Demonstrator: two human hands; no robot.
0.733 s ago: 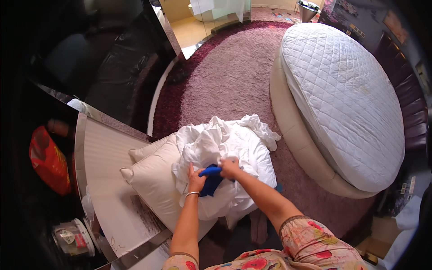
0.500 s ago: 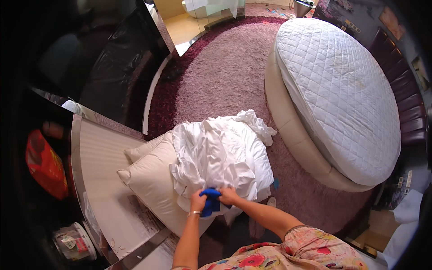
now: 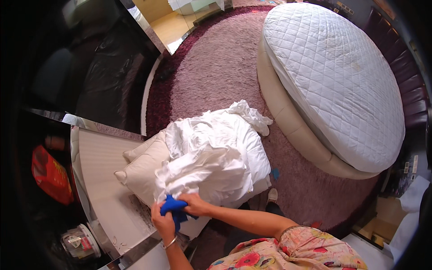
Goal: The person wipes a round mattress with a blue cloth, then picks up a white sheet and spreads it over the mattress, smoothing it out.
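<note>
A blue cloth (image 3: pixel 173 206) is bunched between my two hands at the near edge of a heap of white bedding. My left hand (image 3: pixel 164 221), with a bracelet at the wrist, is closed on its left side. My right hand (image 3: pixel 195 205) grips the opposite side, knuckles up. Rumpled white bedding (image 3: pixel 207 168) touches the cloth just beyond my fingers; whether the two are joined is hard to see. Beneath and to the left of the bedding lie cream pillows (image 3: pixel 145 176). Part of the blue cloth hangs down below my hands.
A round bed (image 3: pixel 330 85) with a quilted white cover stands to the right on purple carpet (image 3: pixel 216 67). At left is a pale curved bench (image 3: pixel 105 180). Beyond its outer side are a red bag (image 3: pixel 51 175) and a clear tub (image 3: pixel 81 242). My shoe (image 3: pixel 272 195) shows on the carpet.
Both hands have moved left and slightly nearer to me with the blue cloth. The white bedding has been drawn leftward along with it, partly covering the pillows.
</note>
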